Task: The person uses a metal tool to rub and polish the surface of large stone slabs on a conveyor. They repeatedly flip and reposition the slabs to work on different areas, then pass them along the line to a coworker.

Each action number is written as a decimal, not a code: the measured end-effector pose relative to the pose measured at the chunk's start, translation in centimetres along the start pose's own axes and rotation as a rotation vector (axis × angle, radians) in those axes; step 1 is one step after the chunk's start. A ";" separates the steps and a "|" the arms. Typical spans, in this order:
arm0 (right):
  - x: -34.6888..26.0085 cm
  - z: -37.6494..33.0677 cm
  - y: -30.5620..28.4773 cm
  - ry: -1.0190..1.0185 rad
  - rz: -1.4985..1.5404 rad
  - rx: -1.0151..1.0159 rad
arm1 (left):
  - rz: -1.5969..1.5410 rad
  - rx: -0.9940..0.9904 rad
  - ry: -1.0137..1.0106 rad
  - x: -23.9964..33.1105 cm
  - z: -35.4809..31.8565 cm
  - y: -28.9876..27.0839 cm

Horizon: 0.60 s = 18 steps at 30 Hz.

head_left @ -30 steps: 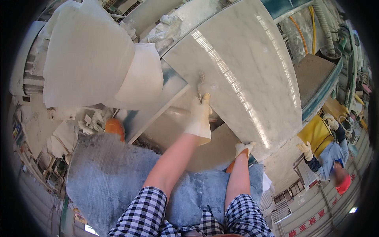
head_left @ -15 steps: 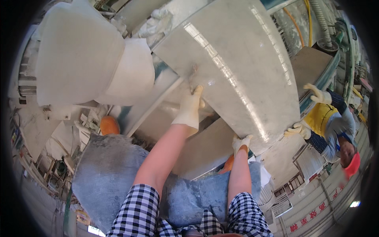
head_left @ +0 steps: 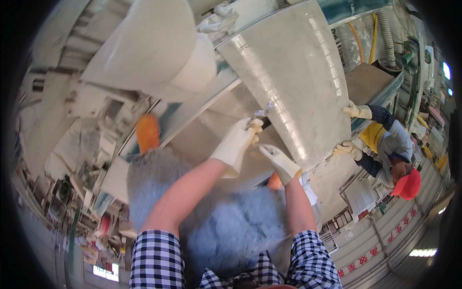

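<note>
A large glossy pale grey-white slab (head_left: 293, 72) lies ahead, with bright light streaks across it. My left hand (head_left: 239, 140), in a cream glove, is closed on a small crumpled greyish piece (head_left: 262, 113) at the slab's near-left edge. I cannot make out its exact kind. My right hand (head_left: 278, 160), also gloved, is just below the slab's near corner, apart from it; its fingers reach out loosely toward the left hand, the tips blurred. At the slab's right edge, a co-worker in a red cap (head_left: 408, 184) has one gloved hand (head_left: 357, 111) on it and another (head_left: 348, 150) close by.
Beneath the slab is a frame with a pale rail (head_left: 204, 111). White sheeting (head_left: 144, 43) bulges at the upper left. My blue-grey apron (head_left: 236, 226) and orange shoe (head_left: 147, 132) are below. A ribbed hose (head_left: 383, 33) rises at the upper right.
My right hand has let go of the slab's near edge and moved left toward my left hand. My left hand now grips the crumpled piece. The co-worker's upper hand has come to the slab's edge.
</note>
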State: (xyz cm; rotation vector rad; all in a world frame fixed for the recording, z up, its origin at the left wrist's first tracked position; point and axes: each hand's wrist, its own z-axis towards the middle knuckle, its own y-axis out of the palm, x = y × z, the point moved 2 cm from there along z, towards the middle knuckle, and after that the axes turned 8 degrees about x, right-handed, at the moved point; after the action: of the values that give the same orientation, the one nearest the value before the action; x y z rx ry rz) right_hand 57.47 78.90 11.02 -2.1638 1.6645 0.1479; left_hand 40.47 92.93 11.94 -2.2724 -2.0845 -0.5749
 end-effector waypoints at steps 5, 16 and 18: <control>-15.1 -11.4 0.3 -0.049 0.229 -0.241 | -0.206 -0.013 0.139 3.3 -10.3 -1.9; -20.9 -22.6 1.6 -0.313 0.236 -0.250 | -0.768 0.296 0.230 7.4 -26.3 -7.4; -23.2 -24.4 2.0 -0.486 0.059 -0.215 | -0.919 0.311 0.263 8.3 -28.5 -7.6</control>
State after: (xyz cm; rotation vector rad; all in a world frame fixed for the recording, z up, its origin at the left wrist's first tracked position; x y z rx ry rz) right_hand 45.13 90.21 40.26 -2.0078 1.4760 0.8320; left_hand 26.04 94.76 38.93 -0.9347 -2.7232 -0.4515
